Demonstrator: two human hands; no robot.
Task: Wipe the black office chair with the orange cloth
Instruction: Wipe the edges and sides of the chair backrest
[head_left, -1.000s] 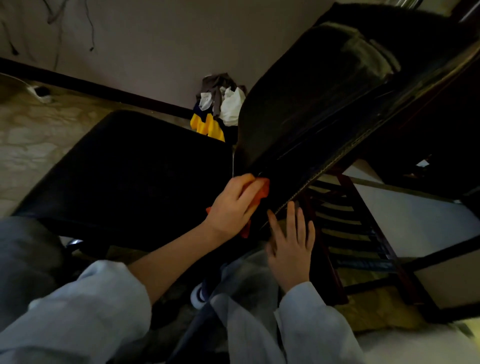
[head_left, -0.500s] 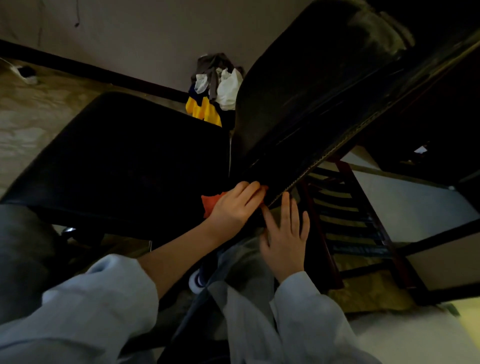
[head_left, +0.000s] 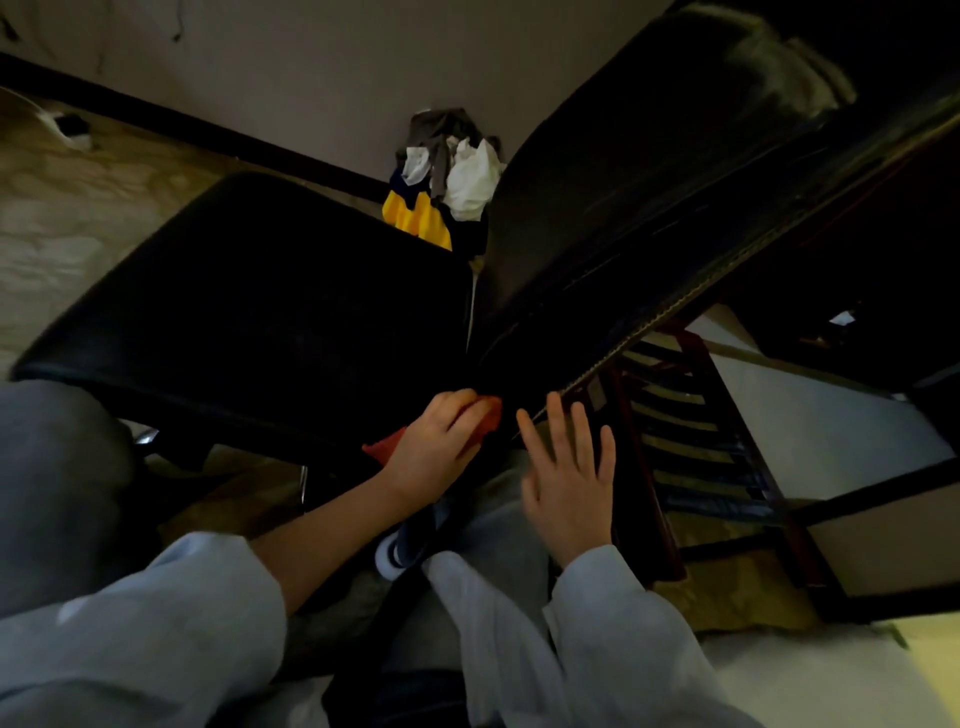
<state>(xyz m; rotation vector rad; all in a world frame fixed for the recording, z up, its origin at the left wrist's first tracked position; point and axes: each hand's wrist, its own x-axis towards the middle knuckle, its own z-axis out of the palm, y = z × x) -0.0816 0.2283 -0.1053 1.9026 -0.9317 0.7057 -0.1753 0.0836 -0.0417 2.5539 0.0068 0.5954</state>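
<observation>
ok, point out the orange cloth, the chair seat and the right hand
orange cloth (head_left: 387, 448): head view, exposed lower-left corner.
chair seat (head_left: 270, 291): head view, middle of the black cushion.
right hand (head_left: 569, 483): head view, back of the hand.

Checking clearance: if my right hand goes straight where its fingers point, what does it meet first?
Likely the black office chair, at its stitched backrest edge just beyond the right hand; depth is unclear.

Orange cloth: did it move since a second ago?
Yes. The orange cloth, under the left hand, slid a little down the black office chair's backrest toward its bottom corner beside the seat.
</observation>
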